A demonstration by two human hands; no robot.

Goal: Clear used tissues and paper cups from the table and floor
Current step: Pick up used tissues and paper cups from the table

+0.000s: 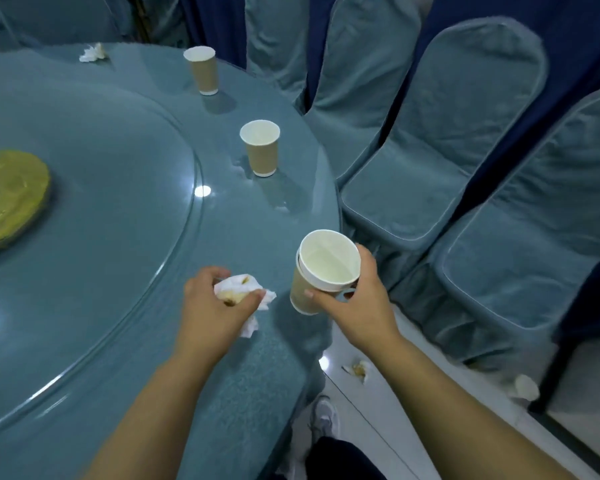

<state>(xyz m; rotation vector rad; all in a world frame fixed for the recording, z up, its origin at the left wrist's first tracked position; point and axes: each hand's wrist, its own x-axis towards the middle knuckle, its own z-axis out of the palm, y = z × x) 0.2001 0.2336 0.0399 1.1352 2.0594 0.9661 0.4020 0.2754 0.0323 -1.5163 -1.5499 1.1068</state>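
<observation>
My right hand (pixel 359 299) grips a stack of brown paper cups (pixel 321 271) with white insides, tilted, just above the table's near right edge. My left hand (pixel 212 303) holds a crumpled, stained white tissue (pixel 238 289) on the table beside the stack. Two more brown paper cups stand upright along the right rim: one in the middle (pixel 261 148), one farther back (pixel 202 71). Another crumpled tissue (pixel 92 53) lies at the table's far edge. On the floor to the right lie a stained tissue (pixel 357 370) and a white tissue (pixel 525 388).
The round blue-grey table (pixel 250 375) carries a glass turntable (pixel 94 188) with a yellow dish (pixel 7 199) at the left. Chairs in blue-grey covers (pixel 413 161) stand close along the right side. My shoe (pixel 324 415) is on the pale floor under the table's edge.
</observation>
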